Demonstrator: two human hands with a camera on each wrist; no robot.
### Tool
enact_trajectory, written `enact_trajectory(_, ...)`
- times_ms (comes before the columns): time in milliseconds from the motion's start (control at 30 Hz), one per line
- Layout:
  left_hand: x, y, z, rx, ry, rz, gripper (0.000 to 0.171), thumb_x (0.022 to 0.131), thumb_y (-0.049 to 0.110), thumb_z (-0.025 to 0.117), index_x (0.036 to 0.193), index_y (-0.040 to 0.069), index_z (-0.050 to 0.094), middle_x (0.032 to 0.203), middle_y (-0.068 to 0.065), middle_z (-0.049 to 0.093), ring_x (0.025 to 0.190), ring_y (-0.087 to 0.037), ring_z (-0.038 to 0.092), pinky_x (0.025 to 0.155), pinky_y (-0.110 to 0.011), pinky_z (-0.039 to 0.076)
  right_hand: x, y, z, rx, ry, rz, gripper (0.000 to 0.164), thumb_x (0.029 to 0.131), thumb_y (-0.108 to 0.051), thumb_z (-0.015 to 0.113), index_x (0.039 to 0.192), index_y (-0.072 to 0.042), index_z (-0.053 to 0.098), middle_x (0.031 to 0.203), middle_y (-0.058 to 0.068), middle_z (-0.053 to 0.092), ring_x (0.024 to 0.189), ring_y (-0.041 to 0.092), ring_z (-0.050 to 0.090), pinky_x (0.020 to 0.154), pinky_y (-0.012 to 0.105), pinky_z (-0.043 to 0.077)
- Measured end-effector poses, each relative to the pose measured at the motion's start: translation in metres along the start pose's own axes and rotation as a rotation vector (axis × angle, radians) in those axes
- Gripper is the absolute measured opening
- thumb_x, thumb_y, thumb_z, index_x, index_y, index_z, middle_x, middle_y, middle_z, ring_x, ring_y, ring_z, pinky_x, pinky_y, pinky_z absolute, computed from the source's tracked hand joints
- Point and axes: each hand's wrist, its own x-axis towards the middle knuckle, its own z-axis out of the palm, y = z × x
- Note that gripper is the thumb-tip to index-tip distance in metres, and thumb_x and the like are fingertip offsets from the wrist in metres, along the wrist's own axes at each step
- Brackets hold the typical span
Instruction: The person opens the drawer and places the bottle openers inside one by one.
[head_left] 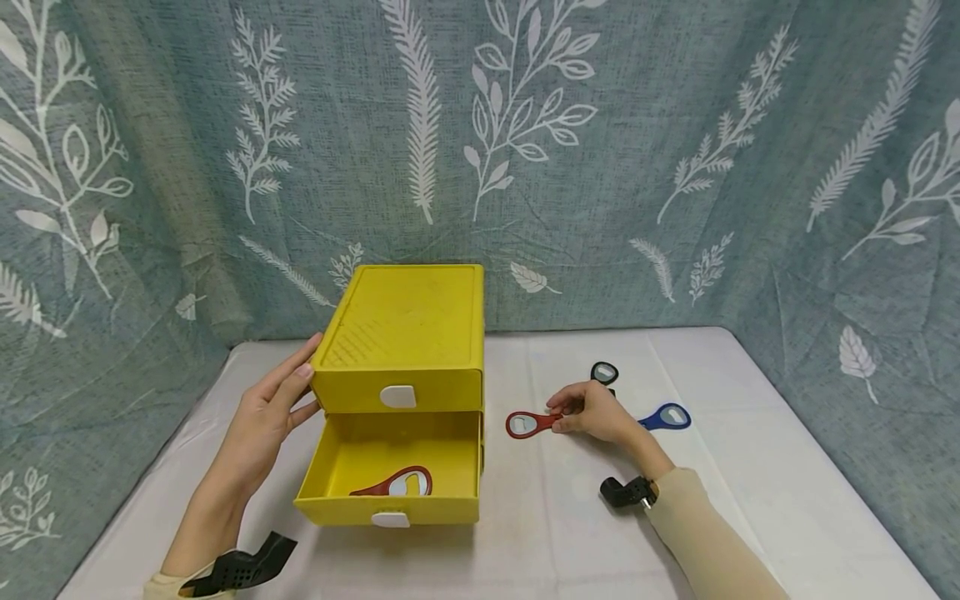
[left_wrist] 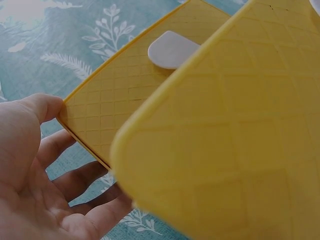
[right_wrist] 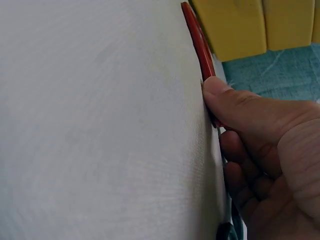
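Observation:
A yellow two-drawer cabinet (head_left: pixel 408 312) stands on the table, its lower drawer (head_left: pixel 341 462) pulled out with a red bottle opener (head_left: pixel 412 481) inside. My left hand (head_left: pixel 258 417) rests against the cabinet's left side, thumb at the front corner and fingers spread along the side; the left wrist view shows the thumb (left_wrist: pixel 47 106) at the edge. To the right of the cabinet, my right hand (head_left: pixel 596 412) pinches the handle of a second red bottle opener (head_left: pixel 522 425), its round end pointing at the cabinet. In the right wrist view this red opener (right_wrist: pixel 200 47) lies close along the tabletop.
Behind the right hand lies a black bottle opener (head_left: pixel 603 372), partly hidden by it. A blue bottle opener (head_left: pixel 667 416) lies to the hand's right. A white cloth covers the table (head_left: pixel 750 433), and a patterned blue-green curtain (head_left: pixel 637 167) surrounds it.

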Motion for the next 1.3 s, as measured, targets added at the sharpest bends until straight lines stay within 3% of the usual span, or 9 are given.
enact_trajectory(233,0.0,-0.002,0.0,-0.002,0.001,0.005,0.051,0.108,0.032,0.041,0.156,0.022,0.031,0.16,-0.009,0.025,0.128,-0.01,0.045,0.092,-0.018,0.047,-0.003,-0.004,0.001,-0.043,0.034,-0.001,0.029,0.08,-0.005,0.082,0.107,0.0,0.074,0.082,-0.002,0.07,0.073,0.015,0.063,0.06,0.025,0.051)
enact_trajectory(400,0.001,-0.003,-0.001,0.016,0.002,0.006,0.051,0.108,0.034,0.041,0.156,0.024,0.03,0.16,-0.008,0.024,0.129,-0.013,0.044,0.092,-0.018,0.047,-0.003,-0.003,0.0,-0.032,-0.011,0.006,0.037,0.072,-0.015,0.09,0.104,-0.002,0.076,0.087,0.0,0.07,0.081,0.017,0.063,0.069,0.027,0.053)
enact_trajectory(600,0.001,-0.004,-0.001,0.016,0.003,0.01,0.051,0.108,0.034,0.041,0.157,0.023,0.03,0.16,-0.008,0.025,0.129,-0.013,0.044,0.092,-0.018,0.047,-0.001,-0.002,0.0,-0.118,-0.06,-0.082,0.011,0.074,-0.017,0.088,0.082,-0.015,0.081,0.083,-0.004,0.065,0.082,0.016,0.058,0.068,0.029,0.05)
enact_trajectory(767,0.001,-0.003,-0.001,0.017,0.002,0.01,0.051,0.108,0.034,0.041,0.157,0.023,0.03,0.16,-0.007,0.025,0.13,-0.013,0.044,0.092,-0.018,0.047,-0.001,-0.006,0.001,-0.164,-0.072,-0.108,0.009,0.077,-0.012,0.085,0.08,-0.016,0.078,0.084,-0.007,0.064,0.08,0.013,0.057,0.066,0.027,0.05)
enact_trajectory(933,0.0,-0.002,-0.001,0.015,0.0,0.004,0.051,0.108,0.033,0.041,0.156,0.024,0.031,0.16,-0.007,0.024,0.129,-0.012,0.044,0.092,-0.018,0.047,-0.003,-0.011,0.0,-0.165,-0.037,-0.063,0.005,0.082,-0.011,0.081,0.085,-0.011,0.077,0.08,-0.008,0.067,0.07,0.01,0.06,0.059,0.025,0.051)
enact_trajectory(1033,0.0,-0.001,-0.001,0.015,0.0,0.005,0.051,0.108,0.033,0.041,0.156,0.024,0.031,0.16,-0.007,0.023,0.129,-0.012,0.044,0.092,-0.018,0.047,-0.003,-0.013,0.0,-0.156,-0.027,-0.031,0.009,0.082,-0.016,0.083,0.087,-0.011,0.078,0.078,-0.008,0.07,0.068,0.011,0.062,0.057,0.026,0.051)
enact_trajectory(1133,0.0,-0.002,-0.001,0.021,0.002,0.006,0.051,0.108,0.033,0.041,0.156,0.024,0.031,0.16,-0.007,0.023,0.129,-0.013,0.044,0.092,-0.018,0.047,-0.002,-0.013,-0.001,-0.152,-0.043,-0.025,0.018,0.076,-0.019,0.087,0.091,-0.011,0.079,0.085,-0.007,0.071,0.076,0.011,0.064,0.065,0.026,0.053)
enact_trajectory(1300,0.001,-0.003,-0.001,0.013,0.0,0.005,0.051,0.108,0.034,0.041,0.156,0.024,0.031,0.161,-0.005,0.023,0.131,-0.014,0.043,0.092,-0.018,0.047,-0.002,-0.015,-0.002,-0.138,-0.058,-0.025,0.028,0.073,-0.008,0.088,0.098,-0.005,0.078,0.088,-0.003,0.073,0.079,0.011,0.068,0.068,0.027,0.057)
